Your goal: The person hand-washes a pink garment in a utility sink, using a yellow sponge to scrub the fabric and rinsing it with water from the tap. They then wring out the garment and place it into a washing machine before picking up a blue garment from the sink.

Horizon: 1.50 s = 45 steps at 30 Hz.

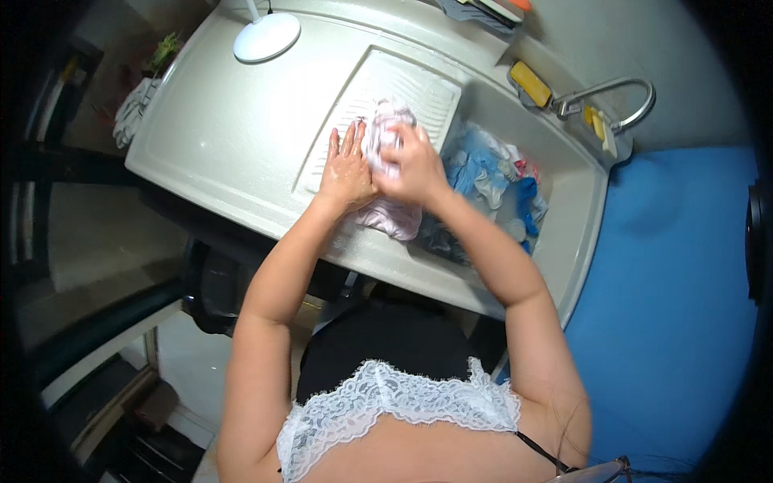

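Observation:
A wet, pale pink cloth garment (392,220) lies bunched on the ribbed washboard (423,78) moulded into a white laundry sink (241,133). My left hand (347,175) rests flat along its left side, wet, with the fingers spread and pointing away from me. My right hand (416,166) grips an upper fold of the garment, its fingers curled and slightly blurred. Right of the washboard, the basin holds cloudy water with several soaking clothes (480,166) in blue, white and red. Part of the garment is hidden beneath my hands.
A chrome faucet (640,99) curves over the basin's far right rim. A yellow sponge (530,83) sits in a holder beside it, near a yellow bar (598,125). The white lamp base (267,37) stands on the far left counter. Blue surface (664,271) borders the right side.

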Tool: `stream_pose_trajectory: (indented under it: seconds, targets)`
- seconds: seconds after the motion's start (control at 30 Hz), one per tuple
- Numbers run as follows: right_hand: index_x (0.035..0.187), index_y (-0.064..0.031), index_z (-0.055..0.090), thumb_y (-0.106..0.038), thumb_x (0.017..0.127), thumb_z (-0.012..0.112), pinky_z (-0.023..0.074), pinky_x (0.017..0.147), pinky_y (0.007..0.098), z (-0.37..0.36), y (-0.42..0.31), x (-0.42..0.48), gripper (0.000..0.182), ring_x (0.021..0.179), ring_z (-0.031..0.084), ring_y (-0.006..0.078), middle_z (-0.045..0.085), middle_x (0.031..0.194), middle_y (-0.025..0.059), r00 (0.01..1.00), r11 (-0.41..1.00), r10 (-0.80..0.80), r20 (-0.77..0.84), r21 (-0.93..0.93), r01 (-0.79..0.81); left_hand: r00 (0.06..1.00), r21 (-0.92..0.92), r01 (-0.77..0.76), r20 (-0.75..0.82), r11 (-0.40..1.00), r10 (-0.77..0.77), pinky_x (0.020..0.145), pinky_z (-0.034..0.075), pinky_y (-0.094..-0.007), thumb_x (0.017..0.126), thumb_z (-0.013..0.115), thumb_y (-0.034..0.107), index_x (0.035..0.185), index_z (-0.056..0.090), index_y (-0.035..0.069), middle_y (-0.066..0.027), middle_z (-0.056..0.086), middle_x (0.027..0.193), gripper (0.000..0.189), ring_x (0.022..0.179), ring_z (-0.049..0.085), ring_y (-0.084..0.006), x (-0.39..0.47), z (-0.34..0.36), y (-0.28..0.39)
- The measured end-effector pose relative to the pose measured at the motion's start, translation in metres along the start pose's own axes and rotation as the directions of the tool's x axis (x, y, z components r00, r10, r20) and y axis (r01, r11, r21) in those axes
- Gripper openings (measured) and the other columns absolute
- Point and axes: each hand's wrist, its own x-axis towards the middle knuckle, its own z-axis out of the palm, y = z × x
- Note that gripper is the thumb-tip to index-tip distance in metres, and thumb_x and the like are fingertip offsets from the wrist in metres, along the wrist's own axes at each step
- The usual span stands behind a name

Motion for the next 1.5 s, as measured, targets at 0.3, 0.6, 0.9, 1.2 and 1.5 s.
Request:
stream_pose_trajectory:
  seconds: [0.3,0.6,0.9,1.2,1.5]
  targets:
    - [0.076,-0.0036,0.066,-0.028,0.073,0.063,0.0536,0.065,0.0461,0.031,0.094,0.079,0.025,0.081,0.063,0.0371,0.063,0.088,0.0187,0.895,0.921,0.178,-0.409,-0.25,-0.298,0.882,-0.229,-0.079,-0.47,0.97,-0.039,0.119,0.009,-0.047,0.088,0.042,0.062,0.144,0.035,-0.002,-0.0151,0.026,0.154,0.085,0.146,0.018,-0.0252,-0.009,0.018,0.008]
    - [0.125,-0.0171,0.056,-0.025,0.064,0.071,0.0489,0.091,0.0452,0.008,0.023,0.034,0.064,0.105,0.058,0.0371,0.057,0.113,0.0171,0.983,0.994,0.083,0.161,0.062,-0.094,0.908,-0.216,0.007,-0.409,0.976,-0.097,0.119,0.009,-0.0456,0.083,0.052,0.051,0.142,0.035,-0.005,-0.0202,0.021,0.155,0.083,0.146,0.016,-0.0256,0.0,0.027,-0.003]
    - [0.096,-0.0075,0.066,-0.038,0.073,0.064,0.0521,0.072,0.0472,0.024,0.094,0.124,0.038,0.083,0.065,0.0393,0.067,0.09,0.0193,0.935,0.845,0.222,-0.277,-0.423,-0.326,0.864,-0.362,-0.157,-0.502,0.919,-0.05,0.119,0.011,-0.0439,0.081,0.049,0.067,0.143,0.032,-0.006,-0.0199,0.027,0.153,0.097,0.145,0.019,-0.0282,-0.005,0.021,0.005]
    - [0.09,-0.0048,0.063,-0.03,0.068,0.066,0.0529,0.069,0.0412,0.011,-0.002,0.012,0.034,0.079,0.065,0.034,0.064,0.088,0.0163,0.994,0.991,0.113,0.007,0.071,-0.114,0.881,-0.318,-0.064,-0.464,0.946,-0.096,0.118,0.017,-0.0414,0.09,0.043,0.025,0.137,0.038,-0.01,-0.0191,0.024,0.154,0.059,0.145,0.02,-0.0287,0.006,0.033,-0.005]
    - [0.085,-0.012,0.068,-0.039,0.075,0.063,0.0537,0.063,0.0457,0.031,0.066,0.089,0.03,0.079,0.067,0.0351,0.069,0.092,0.0141,0.975,0.956,0.203,-0.086,-0.198,-0.217,0.847,-0.377,-0.185,-0.53,0.907,-0.048,0.116,0.022,-0.0437,0.093,0.046,0.027,0.138,0.042,-0.002,-0.0202,0.028,0.152,0.054,0.141,0.028,-0.0316,-0.004,0.021,0.004]
